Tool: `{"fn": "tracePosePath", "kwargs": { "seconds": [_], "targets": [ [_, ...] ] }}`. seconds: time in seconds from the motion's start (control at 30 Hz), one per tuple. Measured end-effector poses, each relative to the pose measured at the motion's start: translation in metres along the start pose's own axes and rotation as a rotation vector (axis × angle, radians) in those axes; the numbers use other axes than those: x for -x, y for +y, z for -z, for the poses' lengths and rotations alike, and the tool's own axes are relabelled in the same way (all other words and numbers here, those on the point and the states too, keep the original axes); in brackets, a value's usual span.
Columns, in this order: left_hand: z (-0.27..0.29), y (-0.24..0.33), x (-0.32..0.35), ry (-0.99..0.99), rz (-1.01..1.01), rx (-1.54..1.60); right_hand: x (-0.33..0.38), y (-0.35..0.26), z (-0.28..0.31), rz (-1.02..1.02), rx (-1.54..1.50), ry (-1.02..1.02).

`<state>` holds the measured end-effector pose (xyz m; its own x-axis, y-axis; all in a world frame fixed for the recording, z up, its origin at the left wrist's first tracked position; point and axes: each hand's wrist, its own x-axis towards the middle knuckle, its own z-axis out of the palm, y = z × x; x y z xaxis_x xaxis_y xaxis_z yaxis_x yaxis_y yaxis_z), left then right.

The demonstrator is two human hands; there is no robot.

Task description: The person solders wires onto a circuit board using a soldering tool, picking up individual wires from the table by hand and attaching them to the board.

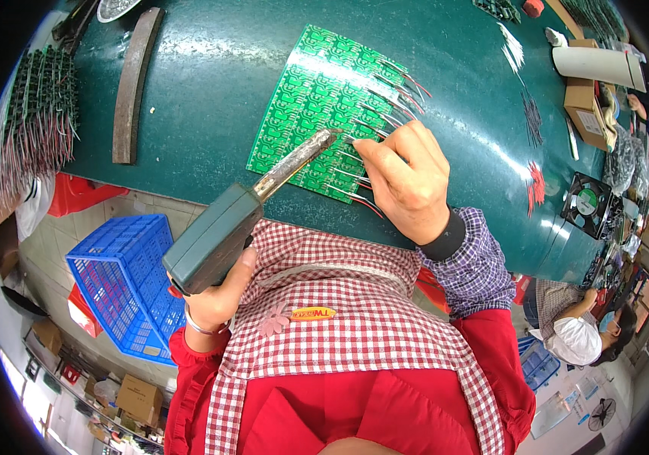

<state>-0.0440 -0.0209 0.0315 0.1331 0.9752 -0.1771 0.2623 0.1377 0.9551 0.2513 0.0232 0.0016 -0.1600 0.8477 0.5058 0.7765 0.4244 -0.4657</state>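
Note:
A green circuit board panel (309, 98) lies on the dark green table (218, 68), with red and grey wires (396, 95) sticking out along its right edge. My left hand (214, 299) grips the green handle of a soldering iron (222, 235), whose scorched metal tip (328, 136) rests on the panel near its right side. My right hand (408, 178) lies over the panel's lower right corner, with fingertips pinching a thin wire just beside the iron's tip.
A long dark metal bar (133, 83) lies at the table's left. Bundled wired boards (36, 114) pile at the far left. A blue plastic crate (123, 280) stands on the floor below. Cardboard boxes (586, 106), a small fan (586, 201) and another seated person (578, 330) are at right.

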Motion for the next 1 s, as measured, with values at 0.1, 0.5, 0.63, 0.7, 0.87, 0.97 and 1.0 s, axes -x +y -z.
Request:
{"fn": "tracePosePath", "kwargs": {
  "seconds": [0.1,0.5,0.63,0.7,0.87,0.97,1.0],
  "targets": [
    [0.001,-0.002,0.0,-0.012,0.005,-0.004,0.0,0.0,0.0,-0.008,0.0,-0.001],
    [0.004,-0.003,0.006,0.039,0.109,0.017,0.001,0.001,-0.001,0.013,0.002,0.078],
    [0.007,-0.004,0.012,0.041,0.093,0.006,0.004,-0.005,0.001,0.03,-0.023,0.046],
    [0.009,-0.005,0.014,0.054,0.12,0.01,0.005,-0.005,0.001,0.029,-0.03,0.029],
    [0.01,-0.011,0.015,-0.008,-0.037,-0.087,0.006,-0.006,0.002,0.023,-0.023,-0.012],
    [0.011,-0.01,0.016,-0.015,-0.016,-0.099,0.005,-0.006,0.001,0.023,-0.021,-0.011],
    [0.012,-0.009,0.017,-0.023,-0.018,-0.11,0.005,-0.006,0.001,0.023,-0.024,-0.01]
  ]
}}
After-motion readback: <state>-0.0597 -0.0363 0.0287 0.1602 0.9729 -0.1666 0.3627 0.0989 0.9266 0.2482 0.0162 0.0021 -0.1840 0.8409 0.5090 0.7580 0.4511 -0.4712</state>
